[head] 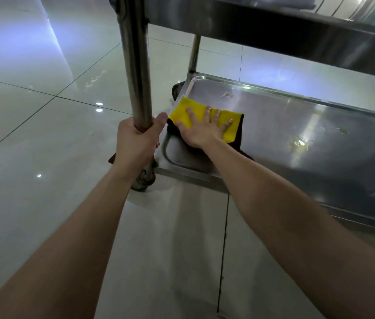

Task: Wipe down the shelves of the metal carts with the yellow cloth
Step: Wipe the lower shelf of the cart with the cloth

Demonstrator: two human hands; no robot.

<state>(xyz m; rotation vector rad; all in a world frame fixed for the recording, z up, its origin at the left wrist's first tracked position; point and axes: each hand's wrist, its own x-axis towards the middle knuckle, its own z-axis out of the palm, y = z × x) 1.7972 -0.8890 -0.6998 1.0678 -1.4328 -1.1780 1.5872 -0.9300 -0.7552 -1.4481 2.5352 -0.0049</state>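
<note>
Left hand (pixel 135 139): fingers and thumb wrapped tight round the post (pixel 133 65), at 9 o'clock from the cloth.
Right hand (pixel 201 131): flat, fingers straight and spread, pressing on the cloth.
Cloth (pixel 181 111): yellow face up, dark underside showing at its edges; lies at the lower shelf's left end, about 12 o'clock of frame centre.
Lower shelf (pixel 297 125): steel tray with a raised rim.
Wet spots (pixel 301 142): at 3 o'clock from the cloth.
Upper shelf (pixel 274 26): at 1 o'clock.
Wheel (pixel 176 89): dark, at 11 o'clock from the cloth.
Floor (pixel 32 134): glossy pale tiles.
</note>
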